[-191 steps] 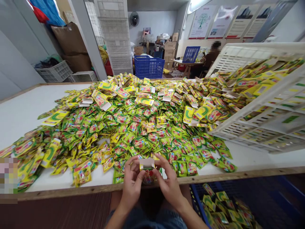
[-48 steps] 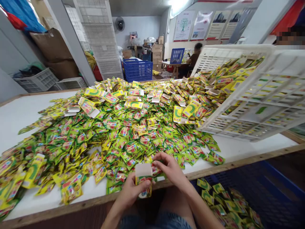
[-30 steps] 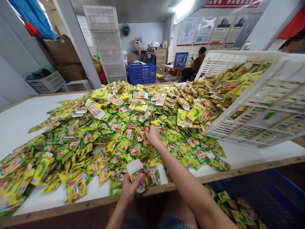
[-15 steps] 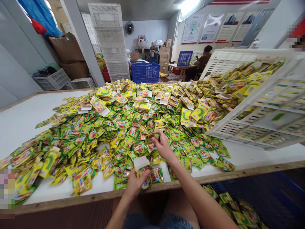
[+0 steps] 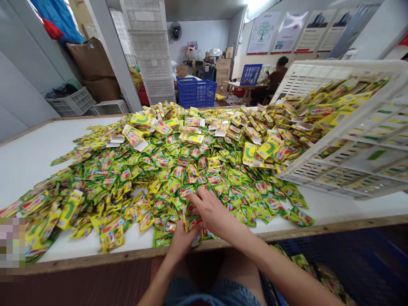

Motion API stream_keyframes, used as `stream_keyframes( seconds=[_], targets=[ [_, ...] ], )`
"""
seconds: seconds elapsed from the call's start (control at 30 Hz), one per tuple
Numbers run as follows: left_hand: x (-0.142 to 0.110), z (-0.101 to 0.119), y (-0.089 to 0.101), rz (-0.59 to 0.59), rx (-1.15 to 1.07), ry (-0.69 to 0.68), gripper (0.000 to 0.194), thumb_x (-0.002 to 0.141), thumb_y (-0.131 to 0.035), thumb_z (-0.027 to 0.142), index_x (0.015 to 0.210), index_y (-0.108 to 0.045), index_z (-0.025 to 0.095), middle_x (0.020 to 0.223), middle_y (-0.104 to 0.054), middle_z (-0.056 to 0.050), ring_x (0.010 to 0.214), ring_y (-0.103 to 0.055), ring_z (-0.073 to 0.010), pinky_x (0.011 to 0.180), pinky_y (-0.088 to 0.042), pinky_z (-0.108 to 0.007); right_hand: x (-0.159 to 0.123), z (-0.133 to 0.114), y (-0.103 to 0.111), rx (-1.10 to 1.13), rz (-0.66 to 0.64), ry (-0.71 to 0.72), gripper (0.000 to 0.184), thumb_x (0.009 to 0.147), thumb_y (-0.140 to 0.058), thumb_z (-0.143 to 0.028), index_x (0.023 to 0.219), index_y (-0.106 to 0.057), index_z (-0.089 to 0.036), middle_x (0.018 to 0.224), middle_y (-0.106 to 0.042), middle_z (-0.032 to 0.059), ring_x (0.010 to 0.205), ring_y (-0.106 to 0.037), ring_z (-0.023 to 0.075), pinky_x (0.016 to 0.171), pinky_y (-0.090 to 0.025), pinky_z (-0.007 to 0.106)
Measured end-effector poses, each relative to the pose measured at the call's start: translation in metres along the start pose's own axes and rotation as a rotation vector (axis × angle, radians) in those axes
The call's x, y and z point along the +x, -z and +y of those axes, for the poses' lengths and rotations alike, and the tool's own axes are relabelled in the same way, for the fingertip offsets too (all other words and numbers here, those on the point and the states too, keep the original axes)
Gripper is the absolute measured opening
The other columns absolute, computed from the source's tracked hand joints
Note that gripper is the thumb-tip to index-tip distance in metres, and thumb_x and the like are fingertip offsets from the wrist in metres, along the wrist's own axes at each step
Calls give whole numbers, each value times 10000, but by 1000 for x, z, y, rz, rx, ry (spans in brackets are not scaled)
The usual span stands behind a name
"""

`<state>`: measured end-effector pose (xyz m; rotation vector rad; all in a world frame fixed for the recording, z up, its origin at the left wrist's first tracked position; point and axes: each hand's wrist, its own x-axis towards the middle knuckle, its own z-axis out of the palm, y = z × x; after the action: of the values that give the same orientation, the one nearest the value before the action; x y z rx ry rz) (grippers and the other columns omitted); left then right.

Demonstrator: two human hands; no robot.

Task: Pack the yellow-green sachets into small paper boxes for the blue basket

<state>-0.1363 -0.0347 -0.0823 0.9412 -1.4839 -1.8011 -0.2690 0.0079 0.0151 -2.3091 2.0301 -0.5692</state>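
Near the table's front edge my left hand [image 5: 184, 239] is closed around a small printed carton [image 5: 195, 222], its thumb across the front. My right hand [image 5: 211, 209] is just above the carton's top end, fingers curled down on a small green sachet [image 5: 190, 208], which is mostly hidden behind them. The carton's opening is covered by the right hand, so I cannot tell how far the sachet is inside. A wide heap of green and yellow sachets [image 5: 172, 187] spreads over the table in front of both hands.
Flat yellow cartons [image 5: 191, 138] lie on the far side of the heap. A tilted white crate [image 5: 344, 165] spills more cartons at the right. Below the table edge, right, stands a blue crate [image 5: 287, 293] with filled packs. Behind, a person [image 5: 278, 78] sits at another table.
My right hand reached into the heap, picked up a sachet and brought it back to the carton's top. My left hand has kept hold of the carton near the edge.
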Motion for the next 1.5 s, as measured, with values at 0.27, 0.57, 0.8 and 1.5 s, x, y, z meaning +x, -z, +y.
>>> stream_keyframes(
  seconds=[0.27, 0.57, 0.8, 1.5],
  targets=[
    [-1, -2, 2, 70, 7, -29, 260, 602, -734, 331, 729, -612, 140, 647, -639, -4, 609, -565, -156, 591, -461, -247, -1, -12, 3, 148, -39, 81, 276, 806, -520, -83, 1077, -506, -134, 1055, -517, 109, 962, -475, 217, 832, -406, 340],
    [-6, 10, 0, -49, 34, -63, 322, 606, -741, 390, 792, -661, 140, 753, -675, -40, 720, -608, -199, 685, -498, -282, -14, -5, -4, 262, 28, -18, 130, 828, -623, -271, 738, -661, -185, 1142, -543, 70, 1126, -387, 255, 958, -324, 444],
    [-7, 7, 2, -60, 50, -124, 373, 677, -720, 407, 925, -620, 146, 830, -688, -57, 766, -624, -206, 704, -490, -272, -40, -5, -28, 664, 161, -169, 174, 839, -575, -203, 1013, -575, -203, 1088, -577, 63, 1025, -515, 201, 900, -410, 372],
    [-26, 14, 6, 152, 145, -437, 269, 855, -575, 243, 1124, -565, 235, 1122, -632, -78, 1082, -573, -223, 935, -441, -352, -48, -5, -52, 872, 406, -210, 209, 899, -482, -180, 1049, -619, -230, 971, -653, 47, 936, -604, 167, 831, -473, 308]
  ],
)
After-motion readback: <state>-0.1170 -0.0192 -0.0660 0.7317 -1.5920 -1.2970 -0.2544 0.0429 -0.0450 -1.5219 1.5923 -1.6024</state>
